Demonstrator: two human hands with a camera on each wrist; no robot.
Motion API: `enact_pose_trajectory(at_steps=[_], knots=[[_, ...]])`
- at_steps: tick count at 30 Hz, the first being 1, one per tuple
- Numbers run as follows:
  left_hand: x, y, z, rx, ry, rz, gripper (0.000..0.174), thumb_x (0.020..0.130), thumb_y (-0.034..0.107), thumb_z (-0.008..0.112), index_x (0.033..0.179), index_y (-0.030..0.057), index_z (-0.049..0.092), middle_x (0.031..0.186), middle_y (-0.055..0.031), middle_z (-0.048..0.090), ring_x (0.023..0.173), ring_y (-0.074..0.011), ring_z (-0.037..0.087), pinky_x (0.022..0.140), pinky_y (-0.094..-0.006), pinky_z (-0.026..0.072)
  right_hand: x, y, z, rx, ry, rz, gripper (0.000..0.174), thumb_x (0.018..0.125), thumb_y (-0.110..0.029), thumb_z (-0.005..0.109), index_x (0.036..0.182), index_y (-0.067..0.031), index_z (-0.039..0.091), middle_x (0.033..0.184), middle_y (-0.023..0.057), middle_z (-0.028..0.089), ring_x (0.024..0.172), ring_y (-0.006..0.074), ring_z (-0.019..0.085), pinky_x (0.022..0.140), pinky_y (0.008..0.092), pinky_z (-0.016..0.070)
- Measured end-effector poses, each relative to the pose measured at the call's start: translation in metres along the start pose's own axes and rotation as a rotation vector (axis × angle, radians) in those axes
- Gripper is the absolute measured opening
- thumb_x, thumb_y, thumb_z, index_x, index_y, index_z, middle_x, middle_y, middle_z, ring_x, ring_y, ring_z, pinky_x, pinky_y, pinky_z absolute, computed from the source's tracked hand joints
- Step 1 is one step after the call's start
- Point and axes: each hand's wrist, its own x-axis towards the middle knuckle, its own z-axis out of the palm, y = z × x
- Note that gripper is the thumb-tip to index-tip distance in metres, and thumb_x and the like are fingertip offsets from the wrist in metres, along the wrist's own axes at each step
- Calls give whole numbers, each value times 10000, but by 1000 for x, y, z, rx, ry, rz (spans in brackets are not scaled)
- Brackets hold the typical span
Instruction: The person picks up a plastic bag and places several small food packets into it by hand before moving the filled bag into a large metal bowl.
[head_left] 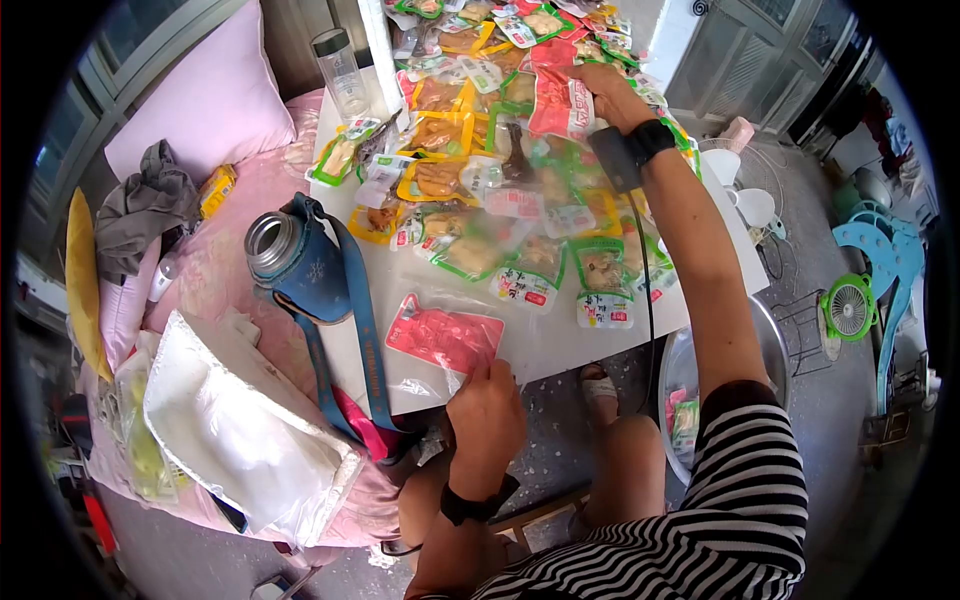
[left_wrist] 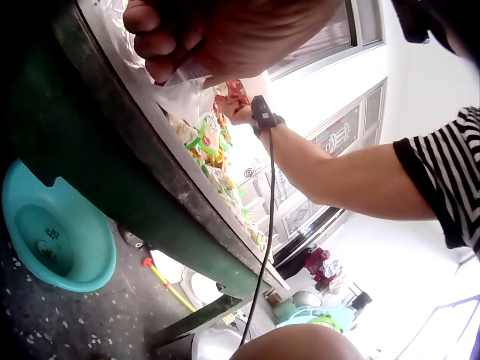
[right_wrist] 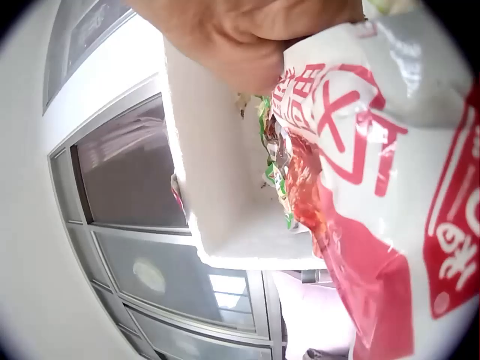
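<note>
At the table's near edge my left hand [head_left: 486, 425] pinches the edge of a clear plastic bag [head_left: 420, 375]. A red packet [head_left: 445, 335] shows at the far end of that bag, flat on the table. In the left wrist view, curled fingers [left_wrist: 154, 41] hold the crumpled clear plastic [left_wrist: 184, 101]. My right hand [head_left: 612, 95] reaches over the far part of the table and grips a red and white printed food packet [head_left: 562, 95]. That packet [right_wrist: 375, 187] fills much of the right wrist view, its top gathered under the hand [right_wrist: 247, 34].
Many sealed food packets [head_left: 440, 180] cover the white table [head_left: 560, 355]. A white foam box [right_wrist: 232, 217] stands at the far end. Left are a blue strapped flask [head_left: 310, 265], a clear bottle [head_left: 342, 75] and a foam lid [head_left: 240, 420]. A metal basin [head_left: 775, 370] sits right, below table height.
</note>
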Motion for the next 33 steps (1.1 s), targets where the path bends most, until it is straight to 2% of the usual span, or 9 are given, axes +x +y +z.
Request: enact_pose_trajectory(at_steps=[3, 7, 10, 13, 14, 17, 18, 27, 33], knots=[[-1, 4, 0, 17, 74, 37, 92, 747, 17, 592, 746, 31, 501, 688, -173, 578, 633, -379, 602, 543, -475, 476, -47, 27, -36, -149, 115, -11, 170, 835, -59, 701, 802, 80, 610, 746, 108, 644, 557, 181, 629, 419, 324, 487], [-4, 4, 5, 65, 138, 62, 74, 761, 40, 593, 726, 33, 528, 658, -184, 592, 613, -392, 603, 548, -486, 477, -149, 32, -60, 75, 134, 202, 234, 862, -81, 682, 983, 99, 595, 883, 129, 659, 683, 178, 667, 554, 316, 591], [-6, 3, 7, 60, 189, 94, 72, 771, 59, 600, 740, 31, 542, 659, -191, 601, 611, -400, 603, 555, -499, 475, -212, 37, -60, 214, 64, 327, 296, 890, -121, 635, 1141, 32, 602, 1049, 67, 631, 857, 130, 627, 668, 268, 539], [-7, 3, 9, 57, 222, 98, 91, 774, 82, 615, 750, 27, 546, 656, -199, 600, 632, -403, 606, 570, -505, 475, -276, 39, -52, 117, -64, 412, 294, 898, -109, 617, 1174, -11, 598, 1083, 25, 603, 825, 73, 576, 672, 231, 505], [-7, 2, 10, 58, 235, 97, 102, 774, 92, 621, 751, 27, 546, 653, -202, 598, 641, -405, 607, 577, -506, 476, -290, 47, -47, 119, -176, 358, 327, 880, -108, 633, 1198, -46, 590, 1038, -14, 586, 727, 37, 504, 645, 203, 465], [-5, 1, 14, 2, 230, 62, 110, 773, 98, 624, 755, 23, 547, 662, -208, 598, 651, -416, 602, 595, -513, 474, -337, 41, -16, 207, -176, 403, 388, 860, -109, 651, 1233, -44, 565, 968, -31, 563, 711, 35, 468, 620, 201, 441], [-6, 2, 15, 10, 226, 60, 111, 774, 99, 624, 753, 21, 547, 664, -207, 600, 653, -416, 603, 597, -514, 474, -334, 60, -22, 316, -126, 389, 236, 861, -83, 672, 1079, -16, 609, 967, 71, 668, 770, 150, 672, 640, 291, 602], [-4, -1, 17, 72, 318, 72, 50, 777, 69, 606, 799, 30, 584, 666, -192, 601, 650, -399, 599, 594, -501, 466, -349, 94, 10, 373, -109, 252, 224, 871, -37, 628, 1093, -5, 621, 969, 67, 678, 818, 162, 677, 656, 315, 609], [-3, 2, 5, 58, 330, 67, 66, 777, 67, 610, 836, 39, 602, 682, -170, 615, 647, -377, 611, 580, -480, 469, -364, 78, 18, -57, -232, 94, 258, 887, -65, 615, 1143, -28, 620, 1031, 55, 677, 855, 136, 667, 669, 277, 587]])
